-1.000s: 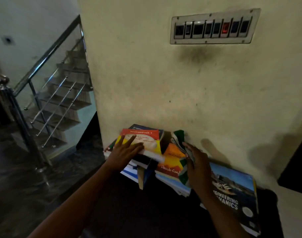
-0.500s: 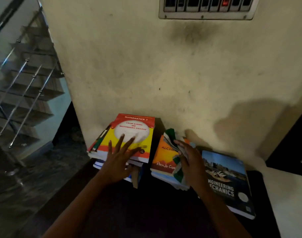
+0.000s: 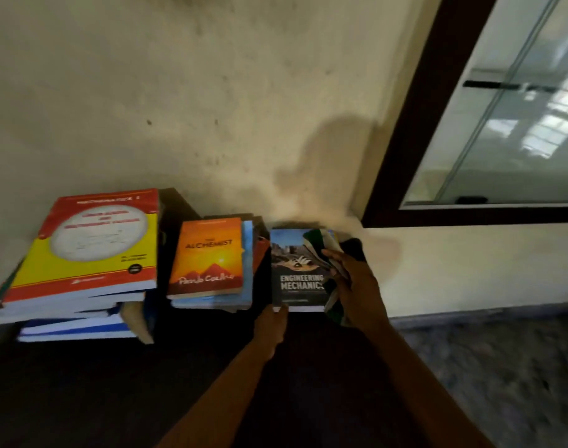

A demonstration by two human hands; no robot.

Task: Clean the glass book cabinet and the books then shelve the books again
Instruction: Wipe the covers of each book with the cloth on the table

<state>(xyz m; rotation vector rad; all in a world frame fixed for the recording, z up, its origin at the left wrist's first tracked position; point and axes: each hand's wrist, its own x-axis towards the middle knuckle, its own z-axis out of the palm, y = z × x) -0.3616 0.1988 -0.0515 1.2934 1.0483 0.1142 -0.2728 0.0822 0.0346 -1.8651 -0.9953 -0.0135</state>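
Two hands: left hand (image 3: 271,328) pinches "ENGINEERING MECHANICS" book (image 3: 295,273), right hand (image 3: 357,286) clutches cloth (image 3: 318,242).

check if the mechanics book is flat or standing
The book lies flat, closed, cover up; left hand at its near edge, right hand holding a cloth on it.

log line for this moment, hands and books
left hand: grips Engineering Mechanics book at near edge | right hand: holds cloth on its cover
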